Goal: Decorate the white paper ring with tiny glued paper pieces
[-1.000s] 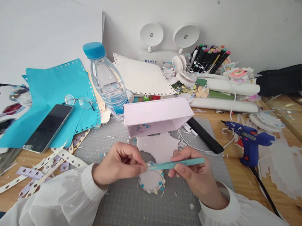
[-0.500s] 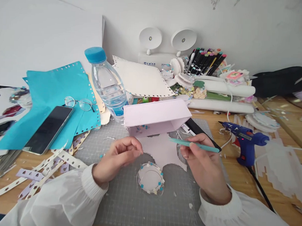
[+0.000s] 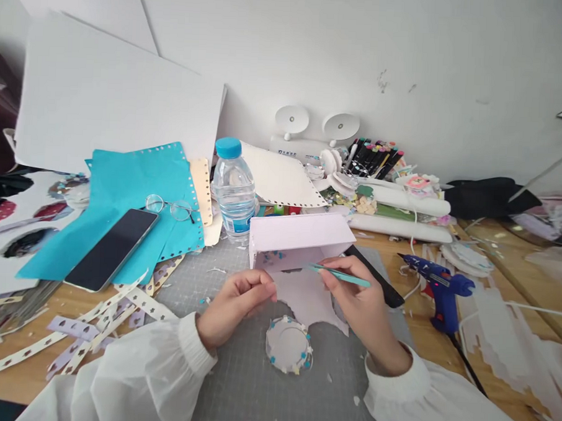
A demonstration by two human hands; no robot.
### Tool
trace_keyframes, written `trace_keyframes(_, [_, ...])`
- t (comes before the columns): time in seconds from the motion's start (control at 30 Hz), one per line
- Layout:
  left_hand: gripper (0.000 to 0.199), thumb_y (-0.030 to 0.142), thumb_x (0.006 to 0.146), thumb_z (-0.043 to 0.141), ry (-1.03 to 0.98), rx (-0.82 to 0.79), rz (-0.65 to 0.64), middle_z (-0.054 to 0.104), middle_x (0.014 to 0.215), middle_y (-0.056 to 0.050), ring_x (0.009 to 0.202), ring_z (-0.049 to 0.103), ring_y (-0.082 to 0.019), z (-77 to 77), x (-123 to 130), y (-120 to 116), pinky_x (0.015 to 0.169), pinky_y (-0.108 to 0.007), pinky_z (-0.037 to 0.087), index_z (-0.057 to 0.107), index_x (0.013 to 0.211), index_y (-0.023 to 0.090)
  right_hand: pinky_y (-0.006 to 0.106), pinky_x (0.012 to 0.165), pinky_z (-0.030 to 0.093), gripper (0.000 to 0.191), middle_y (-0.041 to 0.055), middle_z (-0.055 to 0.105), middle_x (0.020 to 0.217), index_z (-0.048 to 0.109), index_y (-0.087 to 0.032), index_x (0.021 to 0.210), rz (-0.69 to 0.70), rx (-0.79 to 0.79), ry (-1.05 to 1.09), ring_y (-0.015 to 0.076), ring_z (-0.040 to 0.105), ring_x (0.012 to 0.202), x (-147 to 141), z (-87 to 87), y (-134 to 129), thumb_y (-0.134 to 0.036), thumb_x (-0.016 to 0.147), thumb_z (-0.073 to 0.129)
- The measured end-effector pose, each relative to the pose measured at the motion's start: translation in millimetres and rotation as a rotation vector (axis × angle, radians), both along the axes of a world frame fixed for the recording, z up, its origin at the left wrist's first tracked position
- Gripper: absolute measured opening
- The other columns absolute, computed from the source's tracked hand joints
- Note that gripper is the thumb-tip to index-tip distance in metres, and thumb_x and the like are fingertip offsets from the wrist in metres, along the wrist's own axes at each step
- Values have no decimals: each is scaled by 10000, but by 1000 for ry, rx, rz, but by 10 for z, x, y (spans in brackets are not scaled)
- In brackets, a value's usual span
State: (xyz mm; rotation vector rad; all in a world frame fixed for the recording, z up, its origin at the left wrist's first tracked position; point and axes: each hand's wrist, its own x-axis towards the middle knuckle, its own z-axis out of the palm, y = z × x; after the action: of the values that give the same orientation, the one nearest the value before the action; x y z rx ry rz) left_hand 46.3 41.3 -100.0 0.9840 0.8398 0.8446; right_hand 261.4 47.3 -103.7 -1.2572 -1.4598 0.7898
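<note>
R hand (image 3: 358,294) pinches teal tweezers (image 3: 346,276) btwn thumb & fingers, tips pointing L, in front of the open side of a pale lilac box (image 3: 303,231); can't tell if they're inside it. L hand (image 3: 237,302) has thumb & forefinger pressed together; can't tell if anything tiny is btwn them. Round white disc (image 3: 288,345) w/ blue & cream bits round its edge lies flat on the grey cutting mat (image 3: 249,395), below & btwn both hands. In the way: ragged paper offcut (image 3: 305,298) btwn disc & box, the box itself right behind, and a black bar (image 3: 391,295) partly hidden by R hand. Water bottle (image 3: 234,193) upright just L of box. Far L: phone (image 3: 111,249) & specs (image 3: 181,212) on blue sheets (image 3: 133,176), punched strips (image 3: 73,327) nearer. R side: blue glue gun (image 3: 443,289), cord trailing; markers (image 3: 376,157) at back, behind white rolls (image 3: 401,228).
</note>
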Motion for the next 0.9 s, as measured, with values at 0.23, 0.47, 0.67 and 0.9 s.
trace_keyframes(0.23, [404, 427, 845, 500, 60, 97, 153, 320, 420, 61, 414, 248, -70, -37, -14, 3, 464, -248, 163, 564, 574, 134, 301, 657, 532, 143, 44, 686, 737, 611, -199, 768, 36, 116, -231, 178, 648, 684, -246, -111, 190, -330, 815, 645])
trace_keyframes(0.47, [231, 362, 753, 593, 123, 133, 263, 409, 537, 58, 440, 225, -62, -14, -5, 4, 457, -232, 162, 560, 673, 148, 323, 696, 539, 120, 49, 710, 762, 634, -210, 760, 40, 148, -266, 193, 662, 722, -302, -175, 217, -313, 821, 625])
trace_keyframes(0.67, [225, 343, 790, 503, 134, 157, 237, 267, 429, 87, 420, 216, -78, -11, -9, -5, 450, -228, 165, 572, 701, 148, 326, 714, 530, 115, 58, 714, 788, 642, -207, 767, -23, 142, -225, 201, 666, 762, -255, -148, 165, -309, 818, 632])
trace_keyframes(0.9, [268, 389, 793, 582, 229, 183, 252, 417, 549, 42, 472, 277, -75, -32, -10, -4, 456, -220, 205, 576, 684, 145, 270, 543, 480, 187, 1, 609, 611, 624, -189, 781, -79, -59, 107, 138, 578, 558, -70, -40, 53, -363, 784, 693])
